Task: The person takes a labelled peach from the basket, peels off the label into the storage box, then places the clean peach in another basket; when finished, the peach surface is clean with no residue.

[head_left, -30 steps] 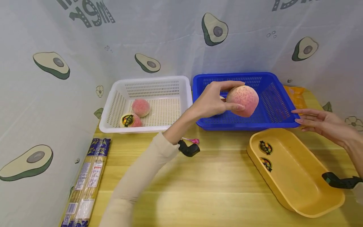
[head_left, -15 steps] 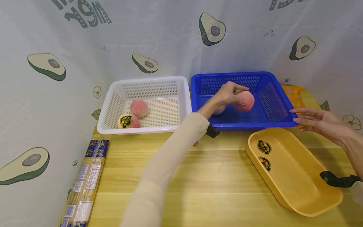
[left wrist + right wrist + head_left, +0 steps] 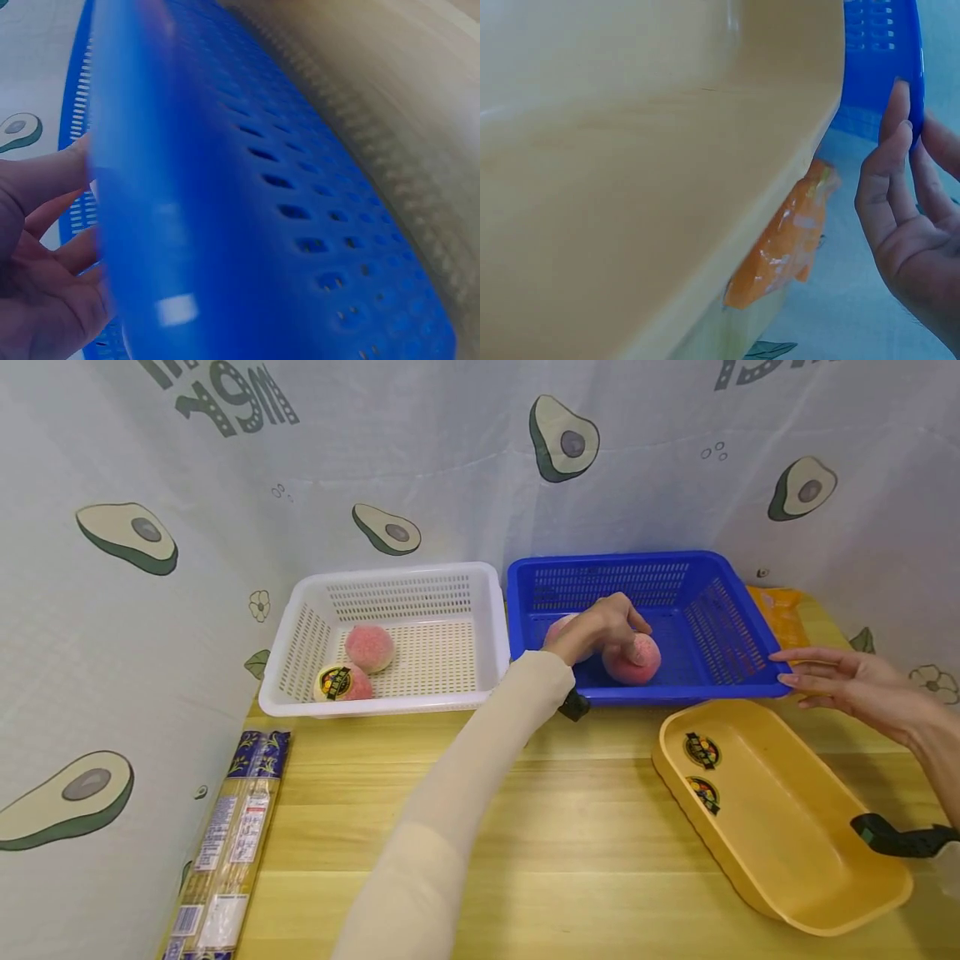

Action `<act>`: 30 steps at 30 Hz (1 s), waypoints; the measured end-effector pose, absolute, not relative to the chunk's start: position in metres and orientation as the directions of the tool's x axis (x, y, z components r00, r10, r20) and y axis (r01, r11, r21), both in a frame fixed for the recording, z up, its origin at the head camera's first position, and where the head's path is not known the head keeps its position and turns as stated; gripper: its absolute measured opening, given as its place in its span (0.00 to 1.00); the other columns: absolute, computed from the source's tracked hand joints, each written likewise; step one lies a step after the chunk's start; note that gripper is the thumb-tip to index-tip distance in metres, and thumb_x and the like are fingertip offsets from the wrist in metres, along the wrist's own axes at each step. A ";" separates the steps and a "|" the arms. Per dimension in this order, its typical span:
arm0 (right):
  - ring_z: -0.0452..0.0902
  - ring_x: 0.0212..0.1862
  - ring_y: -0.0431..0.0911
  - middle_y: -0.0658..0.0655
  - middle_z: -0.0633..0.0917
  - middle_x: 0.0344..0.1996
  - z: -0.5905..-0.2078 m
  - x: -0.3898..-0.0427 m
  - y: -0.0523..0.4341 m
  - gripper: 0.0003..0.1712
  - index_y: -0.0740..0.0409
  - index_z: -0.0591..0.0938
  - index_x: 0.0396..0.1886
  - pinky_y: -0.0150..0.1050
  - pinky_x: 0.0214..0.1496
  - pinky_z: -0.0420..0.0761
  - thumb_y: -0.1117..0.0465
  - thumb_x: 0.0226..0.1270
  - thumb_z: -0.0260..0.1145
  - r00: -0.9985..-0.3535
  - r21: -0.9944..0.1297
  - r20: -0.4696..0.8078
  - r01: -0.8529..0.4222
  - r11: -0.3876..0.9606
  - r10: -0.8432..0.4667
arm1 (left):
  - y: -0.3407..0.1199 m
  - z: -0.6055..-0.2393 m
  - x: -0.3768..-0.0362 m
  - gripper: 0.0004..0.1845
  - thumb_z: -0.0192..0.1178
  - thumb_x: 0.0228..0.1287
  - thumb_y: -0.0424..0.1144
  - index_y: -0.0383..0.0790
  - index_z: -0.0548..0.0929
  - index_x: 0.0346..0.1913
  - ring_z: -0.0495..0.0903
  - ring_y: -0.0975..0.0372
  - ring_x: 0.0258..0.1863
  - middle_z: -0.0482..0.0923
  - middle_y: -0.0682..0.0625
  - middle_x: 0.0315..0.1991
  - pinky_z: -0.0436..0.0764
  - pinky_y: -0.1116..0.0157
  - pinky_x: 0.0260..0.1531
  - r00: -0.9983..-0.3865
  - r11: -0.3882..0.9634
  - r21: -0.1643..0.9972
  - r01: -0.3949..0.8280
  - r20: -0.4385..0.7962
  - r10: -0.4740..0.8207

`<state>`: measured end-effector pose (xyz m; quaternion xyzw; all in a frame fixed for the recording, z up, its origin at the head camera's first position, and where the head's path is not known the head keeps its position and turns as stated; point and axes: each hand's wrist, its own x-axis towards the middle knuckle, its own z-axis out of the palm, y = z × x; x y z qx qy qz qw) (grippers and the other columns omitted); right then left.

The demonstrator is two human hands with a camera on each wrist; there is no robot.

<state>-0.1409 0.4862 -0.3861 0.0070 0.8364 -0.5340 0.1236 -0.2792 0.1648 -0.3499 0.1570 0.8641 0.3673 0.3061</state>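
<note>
I am getting bright, even light with soft shadows; the head view is bowing at its edges, while the blue basket (image 3: 247,225) is smearing into blur.

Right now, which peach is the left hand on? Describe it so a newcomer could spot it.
Find the blue basket beside the white basket. Two peaches lie in it; the left hand rests on the nearer, right-hand peach, not the half-hidden peach behind.

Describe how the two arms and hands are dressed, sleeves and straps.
The left hand is bare; its arm wears a long cream sleeve with a black wrist mount. The right hand and forearm are bare, with a black camera mount below the arm. No gloves or rings are visible.
</note>
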 end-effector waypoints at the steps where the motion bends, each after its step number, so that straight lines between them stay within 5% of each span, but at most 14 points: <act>1: 0.85 0.41 0.35 0.30 0.87 0.46 -0.387 -0.141 0.487 0.28 0.34 0.83 0.60 0.30 0.39 0.87 0.73 0.79 0.55 -0.970 -0.882 -0.218 0.147 0.447 -0.112 | 0.164 -0.351 -0.280 0.30 0.78 0.49 0.23 0.50 0.90 0.57 0.74 0.71 0.54 0.81 0.56 0.66 0.80 0.79 0.44 -0.757 0.700 0.711 0.067 -0.421 0.499; 10: 0.85 0.41 0.35 0.30 0.87 0.45 -0.387 -0.143 0.489 0.27 0.32 0.82 0.59 0.31 0.38 0.87 0.71 0.80 0.56 -0.970 -0.871 -0.214 0.136 0.473 -0.115 | 0.162 -0.350 -0.280 0.33 0.78 0.53 0.26 0.50 0.86 0.63 0.73 0.69 0.51 0.80 0.57 0.67 0.84 0.73 0.44 -0.717 0.731 0.679 0.063 -0.479 0.506; 19: 0.84 0.40 0.34 0.29 0.87 0.45 -0.382 -0.138 0.479 0.28 0.30 0.82 0.56 0.28 0.37 0.85 0.72 0.80 0.54 -0.970 -0.885 -0.214 0.144 0.442 -0.113 | 0.160 -0.342 -0.281 0.28 0.75 0.58 0.29 0.49 0.86 0.62 0.72 0.71 0.69 0.81 0.63 0.66 0.83 0.65 0.63 -0.722 0.783 0.615 0.089 -0.502 0.476; 24: 0.84 0.39 0.34 0.29 0.87 0.44 -0.380 -0.137 0.476 0.28 0.30 0.83 0.54 0.28 0.37 0.85 0.73 0.80 0.54 -0.970 -0.891 -0.218 0.152 0.429 -0.109 | 0.159 -0.346 -0.281 0.28 0.77 0.56 0.27 0.47 0.87 0.60 0.75 0.72 0.60 0.83 0.60 0.64 0.83 0.76 0.44 -0.732 0.762 0.639 0.110 -0.466 0.497; 30: 0.84 0.40 0.34 0.29 0.87 0.44 -0.383 -0.139 0.479 0.28 0.29 0.82 0.55 0.29 0.37 0.85 0.72 0.80 0.55 -0.969 -0.881 -0.223 0.154 0.448 -0.106 | 0.154 -0.354 -0.284 0.26 0.77 0.56 0.29 0.47 0.88 0.59 0.70 0.65 0.41 0.83 0.58 0.64 0.67 0.71 0.19 -0.736 0.728 0.665 0.164 -0.409 0.539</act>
